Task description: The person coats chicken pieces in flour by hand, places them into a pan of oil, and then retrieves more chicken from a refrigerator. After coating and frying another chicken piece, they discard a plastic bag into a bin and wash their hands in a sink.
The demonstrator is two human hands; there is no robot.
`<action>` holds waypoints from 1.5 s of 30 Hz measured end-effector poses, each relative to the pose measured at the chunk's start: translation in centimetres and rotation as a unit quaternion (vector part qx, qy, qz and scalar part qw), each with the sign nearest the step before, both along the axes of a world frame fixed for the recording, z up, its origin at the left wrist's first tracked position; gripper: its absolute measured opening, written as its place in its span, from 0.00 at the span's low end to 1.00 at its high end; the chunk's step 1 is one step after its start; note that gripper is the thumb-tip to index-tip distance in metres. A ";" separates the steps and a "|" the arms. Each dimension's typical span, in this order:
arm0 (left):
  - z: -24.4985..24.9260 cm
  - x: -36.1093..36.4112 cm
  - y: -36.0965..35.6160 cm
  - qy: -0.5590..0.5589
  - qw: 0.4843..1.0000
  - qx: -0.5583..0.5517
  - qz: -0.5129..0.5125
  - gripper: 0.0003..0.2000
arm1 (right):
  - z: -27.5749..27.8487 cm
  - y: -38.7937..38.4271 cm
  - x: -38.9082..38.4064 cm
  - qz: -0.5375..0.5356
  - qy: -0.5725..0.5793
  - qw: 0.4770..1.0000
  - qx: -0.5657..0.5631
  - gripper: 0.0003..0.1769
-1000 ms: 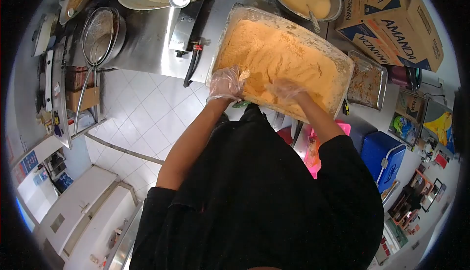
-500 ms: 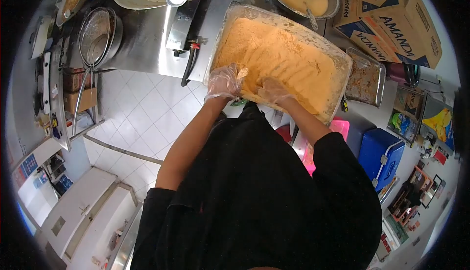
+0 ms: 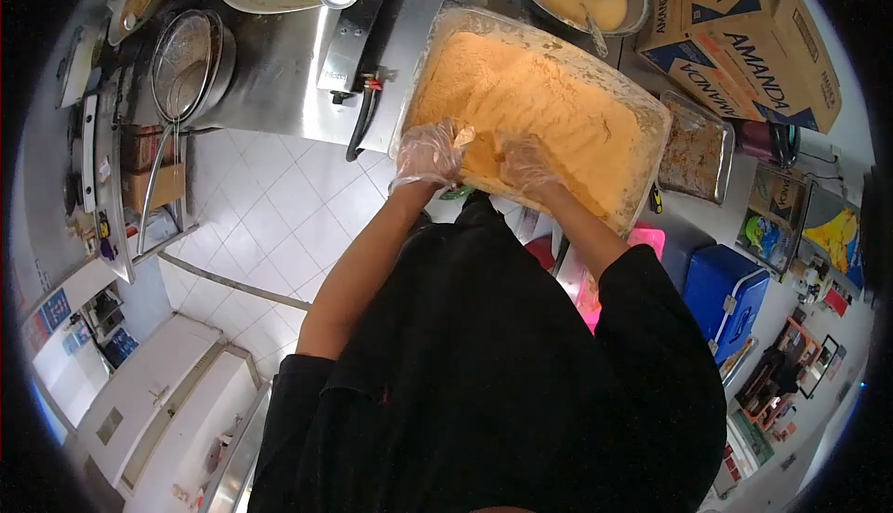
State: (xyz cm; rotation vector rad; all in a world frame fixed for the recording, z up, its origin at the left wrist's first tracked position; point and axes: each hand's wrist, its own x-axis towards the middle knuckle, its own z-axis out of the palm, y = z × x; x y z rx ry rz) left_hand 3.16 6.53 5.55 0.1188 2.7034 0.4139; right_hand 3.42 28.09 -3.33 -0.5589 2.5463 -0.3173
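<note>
The left hand pinches a small pale piece while the right hand lies half buried, grip unclear, in the tub of loose, dry crumb, likely light and best scooped from underneath.

**One head-worn lens, aimed steeply down**

A single wide-angle camera on the person's head looks almost straight down over the torso. It sits close above the left hand and right hand at the tray on the table. Tiled floor fills the left.
</note>
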 end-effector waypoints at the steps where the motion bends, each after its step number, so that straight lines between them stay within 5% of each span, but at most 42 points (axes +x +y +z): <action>1: -0.3 0.2 -0.1 0.027 1.000 0.000 -0.006 0.22 | -0.5 0.3 -0.2 -0.001 0.001 1.000 0.000 0.28; 3: -0.6 0.3 -0.1 0.055 0.998 -0.001 -0.012 0.22 | -2.2 1.8 -1.5 -0.011 -0.185 0.962 -0.202 0.29; 4: -0.6 0.3 -0.1 0.052 0.999 0.001 -0.006 0.22 | -2.5 2.6 -2.2 -0.010 -0.185 0.962 -0.203 0.29; 6: -0.6 0.3 -0.1 0.049 0.999 0.002 -0.001 0.22 | -2.9 4.5 -3.5 -0.166 -0.319 0.841 -0.405 0.29; 10: -0.9 0.3 -0.2 0.037 0.999 0.024 0.004 0.21 | -5.2 6.5 -5.9 -0.220 -0.168 0.939 -0.205 0.28; 11: -1.0 0.3 -0.3 0.040 0.999 0.032 0.007 0.22 | -9.8 6.1 -4.4 -0.095 0.005 0.992 -0.086 0.28; 12: -1.3 0.3 -0.3 0.041 0.999 0.032 0.006 0.22 | -12.2 5.7 -3.6 0.036 0.179 0.983 0.038 0.29; 16: -2.6 0.9 -0.6 0.098 0.995 0.024 -0.003 0.19 | -3.0 -2.3 -0.4 0.005 0.073 0.994 0.085 0.32; 18: -2.3 0.6 -0.5 0.109 0.994 0.023 -0.003 0.18 | -4.4 -1.5 -1.6 -0.002 -0.149 0.983 -0.105 0.34; 19: -1.7 0.3 -0.3 0.058 0.998 0.011 0.000 0.19 | -2.8 -1.0 -2.3 -0.003 -0.149 0.983 -0.104 0.34; 21: -1.4 0.2 -0.1 0.005 1.000 -0.001 0.002 0.21 | 2.4 0.0 -4.3 -0.178 -0.307 0.889 -0.291 0.30; 24: -1.4 0.4 -0.4 0.020 1.000 0.007 0.004 0.20 | 1.7 1.5 -7.0 -0.292 -0.143 0.925 -0.197 0.25; 25: -1.0 0.4 -0.4 0.019 1.000 0.006 -0.003 0.20 | 1.4 1.0 -6.7 -0.293 -0.144 0.924 -0.198 0.25; 27: -0.4 0.3 -0.2 0.021 1.000 0.006 -0.012 0.20 | 0.2 -1.2 -6.0 -0.236 0.098 0.967 -0.006 0.22; 28: -0.1 0.2 -0.1 0.010 1.000 0.010 0.000 0.20 | -0.9 -2.0 -5.4 -0.238 0.099 0.966 -0.005 0.22; 32: -0.5 0.7 -0.2 0.040 0.999 -0.027 -0.015 0.20 | -6.2 -4.7 -1.8 0.094 0.076 0.983 -0.139 0.20; 33: -0.7 0.7 -0.1 0.040 0.999 -0.027 -0.017 0.20 | -6.6 -4.5 -2.2 0.092 0.077 0.983 -0.139 0.20; 35: -0.4 0.4 0.0 0.004 1.000 -0.027 -0.013 0.20 | -3.3 -4.4 -4.2 -0.007 -0.205 0.974 -0.098 0.20; 36: -0.2 0.3 0.0 0.004 1.000 -0.028 -0.013 0.20 | -2.0 -3.8 -5.0 -0.007 -0.204 0.974 -0.099 0.20; 38: 0.0 0.3 0.1 0.000 0.999 -0.035 -0.017 0.20 | -0.5 -1.0 -6.2 -0.194 -0.403 0.845 -0.292 0.23; 39: 0.0 0.2 0.0 -0.001 0.999 -0.036 -0.016 0.20 | -2.9 0.3 -6.4 -0.193 -0.404 0.845 -0.292 0.23; 40: -0.1 0.2 0.0 0.000 0.999 -0.034 -0.021 0.20 | -7.1 1.6 -6.3 -0.167 -0.130 0.946 -0.245 0.23; 41: -0.2 0.2 0.0 0.000 0.999 -0.032 -0.026 0.20 | -9.4 2.2 -6.2 -0.127 0.154 0.964 -0.177 0.22; 44: -0.9 0.4 -0.1 0.028 0.998 -0.042 -0.030 0.19 | -2.7 -2.4 -5.8 -0.235 0.055 0.965 -0.100 0.23; 45: -1.1 0.4 0.0 0.028 0.998 -0.042 -0.031 0.19 | -5.6 -2.9 -5.0 -0.236 0.056 0.965 -0.101 0.23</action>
